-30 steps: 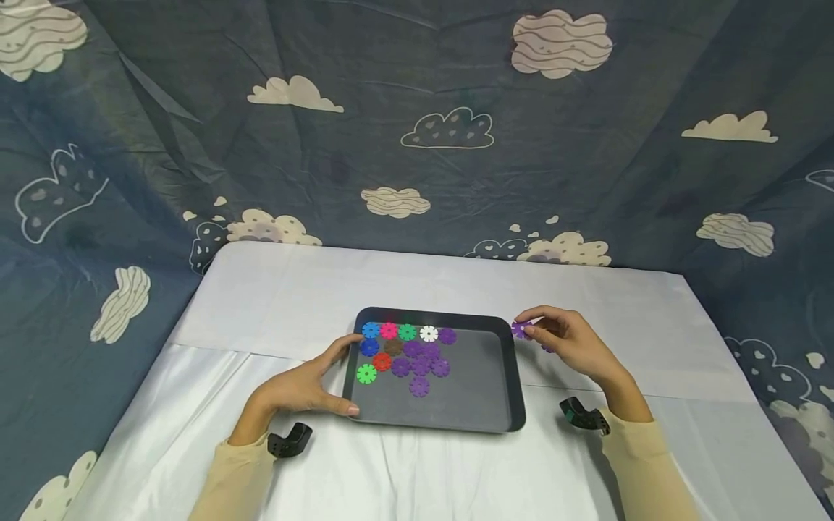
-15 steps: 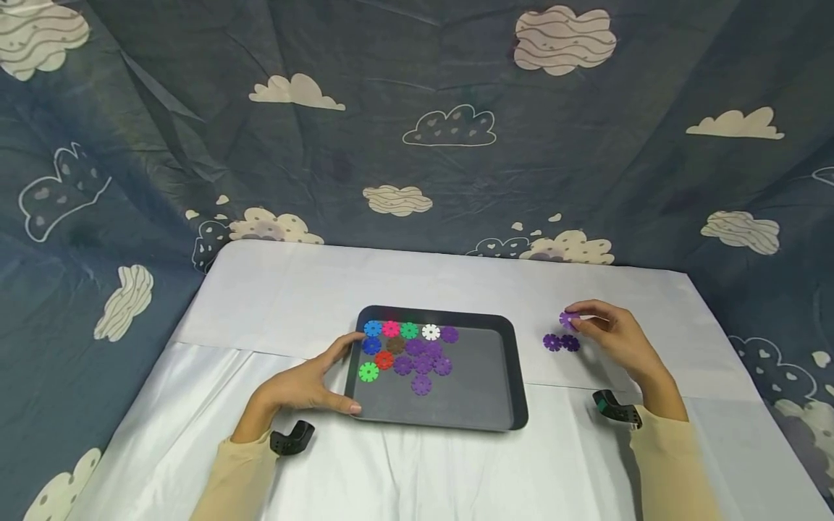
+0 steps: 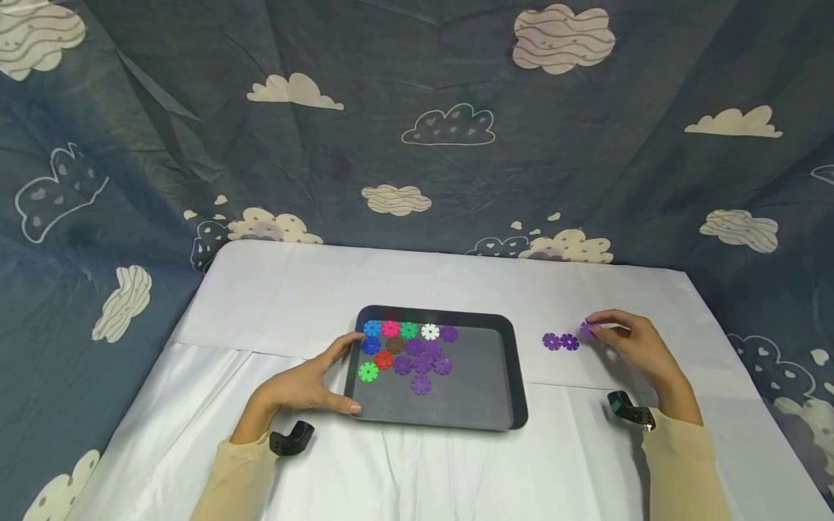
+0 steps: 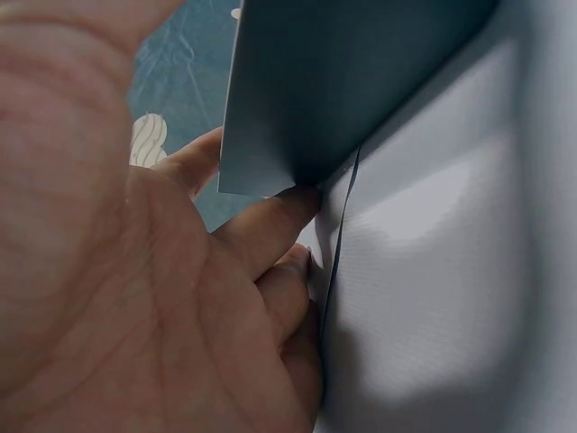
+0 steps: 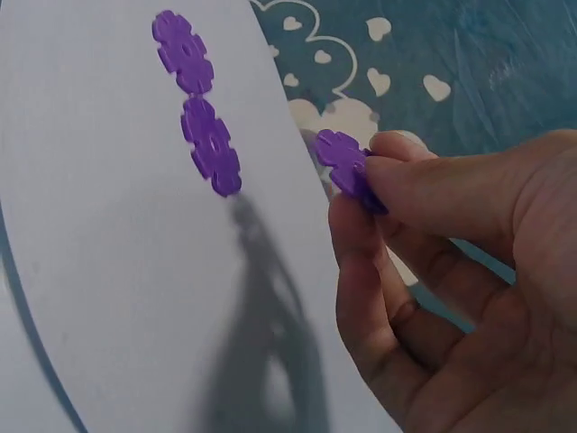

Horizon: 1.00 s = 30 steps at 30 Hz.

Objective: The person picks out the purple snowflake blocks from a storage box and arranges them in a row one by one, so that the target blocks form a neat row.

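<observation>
At the left end of a dark baking tray (image 3: 469,391), my left hand (image 3: 302,387) rests with thumb and fingers spread along the rim. In the left wrist view its fingers (image 4: 261,230) lie against the tray's outer wall (image 4: 306,99). My right hand (image 3: 641,354) pinches a purple interlocking snowflake disc (image 5: 343,162) between thumb and fingertips, held above the white cloth. Two more purple discs (image 3: 560,341) lie on the cloth left of this hand, touching each other edge to edge. Part of the held disc is hidden by the thumb.
Inside the tray several purple discs (image 3: 422,363) sit clustered, with blue, pink, green, white, brown and red discs (image 3: 384,359) around them. White cloth (image 3: 430,470) covers the table. A dark cloud-print curtain (image 3: 417,174) hangs behind it and at both sides.
My right hand has moved right, away from the tray, with the purple disc in its pinch. Both discs on the cloth have come into full view. My left hand stays at the tray.
</observation>
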### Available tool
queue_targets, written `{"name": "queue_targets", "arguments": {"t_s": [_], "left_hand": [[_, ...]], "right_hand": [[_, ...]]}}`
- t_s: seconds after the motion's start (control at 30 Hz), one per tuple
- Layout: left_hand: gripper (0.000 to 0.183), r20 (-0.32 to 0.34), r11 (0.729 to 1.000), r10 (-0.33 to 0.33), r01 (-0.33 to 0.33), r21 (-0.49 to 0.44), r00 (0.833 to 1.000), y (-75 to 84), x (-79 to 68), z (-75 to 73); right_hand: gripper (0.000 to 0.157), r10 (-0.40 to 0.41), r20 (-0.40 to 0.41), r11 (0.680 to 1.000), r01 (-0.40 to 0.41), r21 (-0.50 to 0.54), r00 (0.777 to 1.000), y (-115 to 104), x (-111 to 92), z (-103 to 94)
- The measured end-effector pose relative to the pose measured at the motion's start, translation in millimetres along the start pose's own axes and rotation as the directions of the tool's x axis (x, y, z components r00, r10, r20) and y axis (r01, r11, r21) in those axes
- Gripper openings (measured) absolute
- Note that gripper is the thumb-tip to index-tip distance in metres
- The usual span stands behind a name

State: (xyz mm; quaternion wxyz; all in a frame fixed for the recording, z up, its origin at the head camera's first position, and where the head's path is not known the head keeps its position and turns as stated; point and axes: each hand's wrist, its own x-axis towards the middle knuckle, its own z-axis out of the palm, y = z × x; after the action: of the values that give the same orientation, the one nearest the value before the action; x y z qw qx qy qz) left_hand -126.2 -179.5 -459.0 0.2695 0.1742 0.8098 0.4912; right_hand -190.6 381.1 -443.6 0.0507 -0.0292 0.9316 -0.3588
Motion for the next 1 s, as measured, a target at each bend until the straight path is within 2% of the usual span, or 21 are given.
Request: {"name": "queue_targets", "arguments": {"t_s": [0.17,0.37,0.5,1.0], "left_hand": [[0.116,-0.006,1.000,0.001,-0.001,0.003,1.000,-1.2,0.0,0.8],[0.116,-0.004,1.000,0.004,-0.004,0.007,1.000,-0.7,-0.7,1.0],[0.116,-0.003,1.000,0.004,-0.004,0.010,1.000,-0.5,-0.2,1.0],[0.116,-0.006,1.000,0.003,-0.003,0.012,1.000,0.2,0.3,1.0]], "right_hand": [[0.032,0.027,0.010,0.999,-0.026,-0.043,1.000,3.8,0.7,1.2],[0.031,0.117,0.044,0.990,-0.113,-0.086,0.992,6.8,3.0,5.5],[0.030,0.139,0.041,0.984,-0.134,-0.116,0.989,8.5,2.3,7.6],[0.029,0.116,0.034,0.980,-0.109,-0.169,0.993,7.6,3.0,9.7]]}}
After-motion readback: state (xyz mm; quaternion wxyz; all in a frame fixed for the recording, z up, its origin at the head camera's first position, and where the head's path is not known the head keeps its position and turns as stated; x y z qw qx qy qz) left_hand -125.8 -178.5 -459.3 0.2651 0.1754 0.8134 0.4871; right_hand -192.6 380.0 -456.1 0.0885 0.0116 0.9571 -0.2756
